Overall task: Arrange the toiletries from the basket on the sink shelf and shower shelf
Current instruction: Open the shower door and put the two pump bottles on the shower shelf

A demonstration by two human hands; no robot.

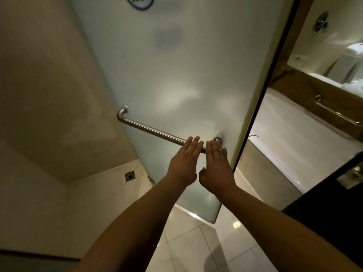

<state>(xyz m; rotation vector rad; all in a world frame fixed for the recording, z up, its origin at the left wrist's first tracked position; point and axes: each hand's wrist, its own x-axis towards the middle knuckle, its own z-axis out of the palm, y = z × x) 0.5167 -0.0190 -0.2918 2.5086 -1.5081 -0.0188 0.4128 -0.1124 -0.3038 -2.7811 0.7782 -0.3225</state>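
Observation:
A frosted glass door [167,75] fills the middle of the view, with a steel bar handle [149,128] running across it. My left hand [183,163] and my right hand [216,165] are held out side by side in front of the handle's right end, fingers straight and flat, holding nothing. Their fingertips lie over the bar near its right mount [217,139]. No basket, toiletries or shelf show in this view.
A beige wall [49,95] stands to the left of the door. Right of the door's edge lies a white bathtub [294,138] with a grab bar [335,112] and a toilet [349,61] beyond. Glossy white floor tiles [196,242] lie below.

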